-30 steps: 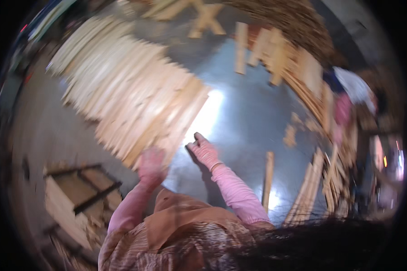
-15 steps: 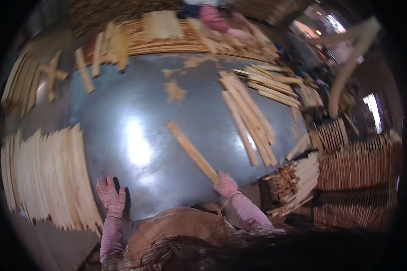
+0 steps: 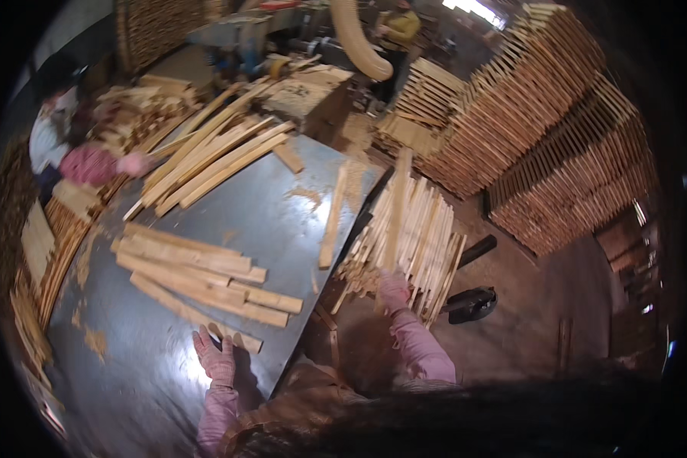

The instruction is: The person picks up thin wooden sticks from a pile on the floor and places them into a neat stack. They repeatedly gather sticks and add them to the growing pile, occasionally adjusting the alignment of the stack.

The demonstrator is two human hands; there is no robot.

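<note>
In a pink glove, my right hand (image 3: 394,293) grips the near end of a long wooden slat (image 3: 399,217), which stretches away over a pile of pale slats (image 3: 427,252) right of the table. Whether the slat touches the pile, I cannot tell. My left hand (image 3: 215,357), gloved too, is over the metal tabletop (image 3: 160,336) with its fingers spread and nothing held. Just beyond its fingertips lies the nearest slat (image 3: 195,311) of a loose group of slats (image 3: 206,273) on the table.
Further off on the table lies another bundle of slats (image 3: 214,164). A co-worker's gloved hand (image 3: 133,164) is at its left end. Tall stacks of slats (image 3: 557,175) stand at the right. A black object (image 3: 472,304) is on the floor beside the pile. A thick hose (image 3: 356,42) hangs at the back.
My view has turned to the right. My right hand has carried the slat from above the table to over the pile beside it. My left hand stays open by the table.
</note>
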